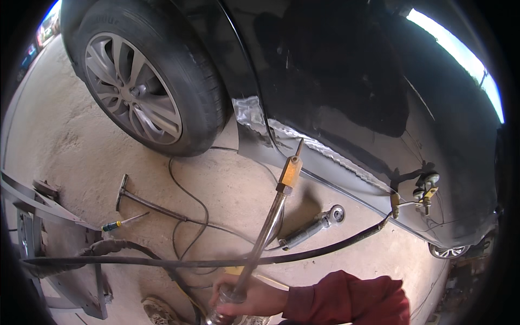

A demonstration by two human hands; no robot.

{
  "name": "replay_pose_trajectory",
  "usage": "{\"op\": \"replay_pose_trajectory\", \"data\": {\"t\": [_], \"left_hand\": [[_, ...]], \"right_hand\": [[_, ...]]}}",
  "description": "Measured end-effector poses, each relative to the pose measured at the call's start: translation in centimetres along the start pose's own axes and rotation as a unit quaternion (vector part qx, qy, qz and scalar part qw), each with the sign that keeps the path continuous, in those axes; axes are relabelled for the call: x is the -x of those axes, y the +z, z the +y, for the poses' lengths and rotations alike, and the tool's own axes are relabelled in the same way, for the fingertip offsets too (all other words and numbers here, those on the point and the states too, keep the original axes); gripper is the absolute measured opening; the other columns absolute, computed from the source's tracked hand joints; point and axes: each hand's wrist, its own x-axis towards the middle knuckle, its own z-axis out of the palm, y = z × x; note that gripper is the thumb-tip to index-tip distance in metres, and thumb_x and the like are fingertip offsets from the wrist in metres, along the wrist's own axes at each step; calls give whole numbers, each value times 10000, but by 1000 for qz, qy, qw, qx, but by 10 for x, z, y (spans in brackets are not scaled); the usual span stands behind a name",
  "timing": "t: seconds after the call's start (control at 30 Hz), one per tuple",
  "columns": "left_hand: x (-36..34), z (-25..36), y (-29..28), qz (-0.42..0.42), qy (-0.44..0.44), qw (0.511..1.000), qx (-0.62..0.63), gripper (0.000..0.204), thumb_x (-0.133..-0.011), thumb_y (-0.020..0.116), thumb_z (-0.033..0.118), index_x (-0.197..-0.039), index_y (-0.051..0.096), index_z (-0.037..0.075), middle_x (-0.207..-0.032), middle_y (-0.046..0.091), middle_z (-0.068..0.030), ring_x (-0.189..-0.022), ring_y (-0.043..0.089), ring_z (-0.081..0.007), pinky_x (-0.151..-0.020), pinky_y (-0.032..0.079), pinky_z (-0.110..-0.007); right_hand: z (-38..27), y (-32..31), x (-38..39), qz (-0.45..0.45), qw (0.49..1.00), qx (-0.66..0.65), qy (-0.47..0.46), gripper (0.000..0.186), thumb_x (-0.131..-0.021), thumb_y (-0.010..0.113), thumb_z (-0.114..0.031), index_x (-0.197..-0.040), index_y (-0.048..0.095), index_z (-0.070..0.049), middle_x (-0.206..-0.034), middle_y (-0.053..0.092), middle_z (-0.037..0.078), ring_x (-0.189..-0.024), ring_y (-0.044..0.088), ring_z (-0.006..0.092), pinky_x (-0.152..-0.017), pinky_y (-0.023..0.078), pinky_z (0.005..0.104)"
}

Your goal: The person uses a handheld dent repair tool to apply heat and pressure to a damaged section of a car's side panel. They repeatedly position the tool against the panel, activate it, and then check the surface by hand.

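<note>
Over pale floor (86,157) by a black car's (336,70) scraped lower edge (337,156), the right hand (253,298) wraps tightly round a shiny, yellow-headed rod (265,230).

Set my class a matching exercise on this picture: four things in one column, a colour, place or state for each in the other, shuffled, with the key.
1. Long pointed tool
2. Sleeve
3. Hammer
4. Wheel

A. Lying on the floor
B. Grey-spoked
C. Gripped in the right hand
D. Dark red

Pairs: 1-C, 2-D, 3-A, 4-B
</note>
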Motion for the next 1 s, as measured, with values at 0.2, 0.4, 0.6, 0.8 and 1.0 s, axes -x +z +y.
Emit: {"op": "replay_pose_trajectory", "data": {"t": [0.2, 0.4, 0.6, 0.8, 1.0], "left_hand": [[0, -10, 21, 15, 4, 1000, 18, 540, -964, 538, 573, -1360, 537, 206, -1194, 593, -27, -1041, 598, -241, -833, 534, -490], [15, -18, 40, 28, 17, 999, 31, 543, -962, 538, 577, -1361, 536, 209, -1196, 592, -28, -1042, 598, -244, -834, 534, -495], [21, -17, 50, 31, 19, 999, 37, 546, -960, 539, 582, -1362, 534, 212, -1198, 591, -28, -1044, 597, -246, -835, 534, -500], [22, -17, 52, 40, 15, 998, 52, 550, -958, 540, 586, -1363, 533, 214, -1200, 589, -28, -1046, 596, -248, -835, 534, -505], [-1, -23, 36, 25, 1, 999, 37, 525, -954, 550, 578, -1343, 549, 224, -1187, 596, -23, -1045, 597, -240, -821, 534, -499]], "right_hand": [[12, -12, -10, -86, 992, -32, -83, 260, -860, 732, -167, -1031, 581, -44, -948, 671, 43, -892, 620, 118, -807, 491, 290], [19, -4, -10, -65, 986, -28, -148, 226, -885, 715, -130, -1059, 596, -47, -992, 698, 47, -924, 648, 110, -825, 517, 284], [20, -5, -11, -67, 986, -4, -153, 225, -890, 715, -121, -1071, 602, -50, -1003, 714, 46, -937, 662, 115, -834, 527, 286], [21, -2, -11, -56, 981, 9, -184, 217, -892, 713, -114, -1067, 600, -50, -1002, 717, 52, -936, 669, 116, -833, 533, 282], [20, -5, -10, -62, 988, -15, -140, 197, -903, 699, -88, -1067, 597, -54, -1023, 719, 64, -956, 673, 124, -850, 545, 293]]}}
